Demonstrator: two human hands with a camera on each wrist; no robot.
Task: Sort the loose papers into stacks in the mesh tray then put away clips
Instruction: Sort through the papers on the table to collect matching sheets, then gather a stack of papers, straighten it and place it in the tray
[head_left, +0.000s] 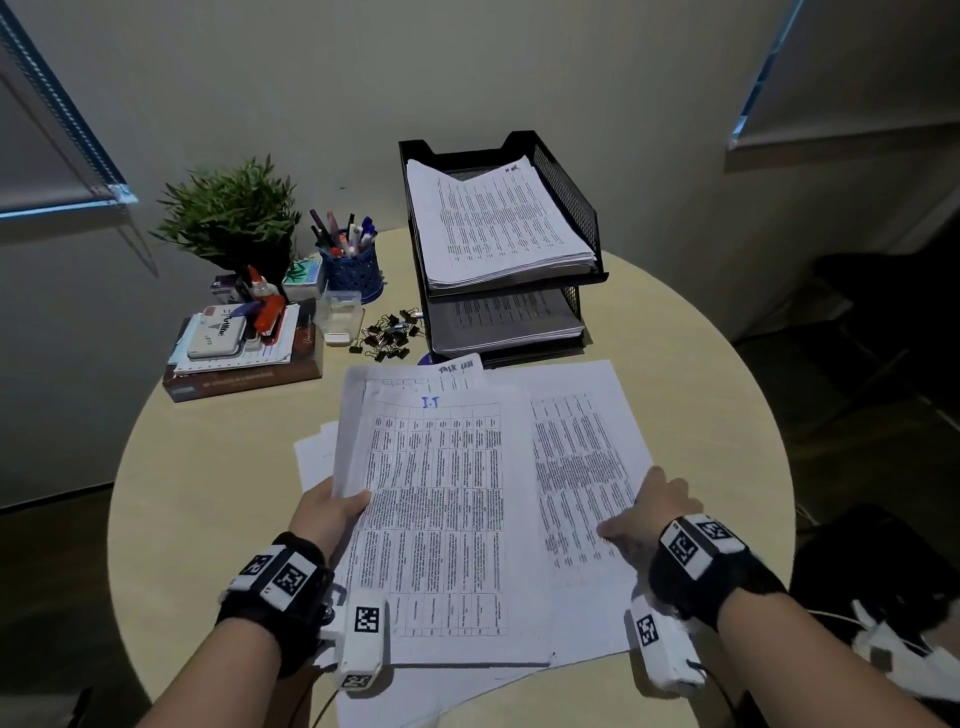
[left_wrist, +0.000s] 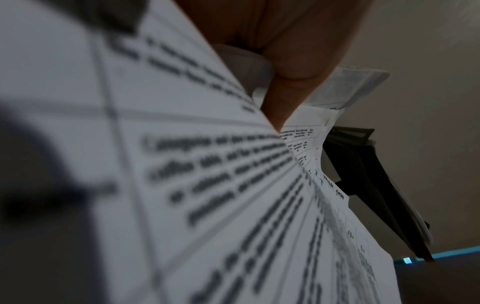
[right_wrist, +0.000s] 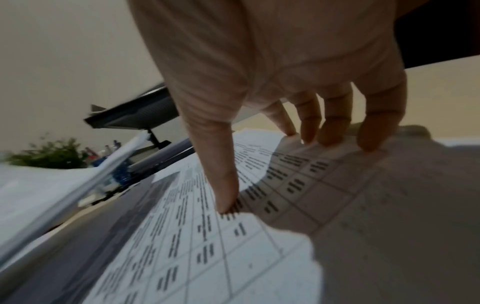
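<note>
My left hand (head_left: 332, 512) grips the left edge of a bundle of printed sheets (head_left: 441, 509) headed "I.T", thumb on top; the thumb (left_wrist: 291, 86) shows against the paper in the left wrist view. My right hand (head_left: 649, 514) rests with straight, spread fingers (right_wrist: 337, 131) and thumb on a printed sheet (head_left: 582, 467) lying on the table to the right. More loose sheets (head_left: 311, 452) lie under both. The black two-tier mesh tray (head_left: 566, 182) stands at the back, with a stack of papers (head_left: 498, 223) in its top tier and another in the lower tier (head_left: 509, 322). A heap of binder clips (head_left: 387, 335) lies left of the tray.
The round beige table (head_left: 208, 493) carries a clear plastic box (head_left: 340, 317), a blue pen cup (head_left: 350, 265), a potted plant (head_left: 234, 213) and a book pile with stapler and glue (head_left: 244, 343) at back left. A dark chair (head_left: 857, 291) stands at right.
</note>
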